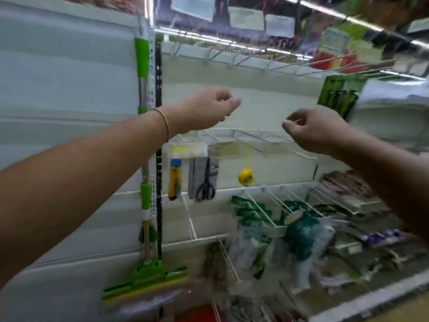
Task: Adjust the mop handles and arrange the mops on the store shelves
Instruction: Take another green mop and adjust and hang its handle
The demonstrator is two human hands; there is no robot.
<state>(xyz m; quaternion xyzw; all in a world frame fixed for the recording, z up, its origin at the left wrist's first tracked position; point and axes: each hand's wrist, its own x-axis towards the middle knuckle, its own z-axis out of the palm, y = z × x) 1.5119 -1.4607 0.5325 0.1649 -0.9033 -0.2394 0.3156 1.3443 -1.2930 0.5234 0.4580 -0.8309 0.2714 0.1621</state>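
- green sponge mop with steel handle [145, 196]: hangs upright, long axis twelve-to-six, at nine o'clock of both hands.
- left hand [209, 110]: nearer the mop; fingers curled, clenched on nothing.
- right hand [318, 129]: fingers curled (too blurred to tell whether it pinches anything).

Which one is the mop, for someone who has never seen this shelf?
At the shelving's left end a black slotted strip runs up. The mop is upright just left of it, head down. It is the only long thing there: metal handle, bright green grips, green head with yellow sponge, unlike the small cutter and scissors to its right.
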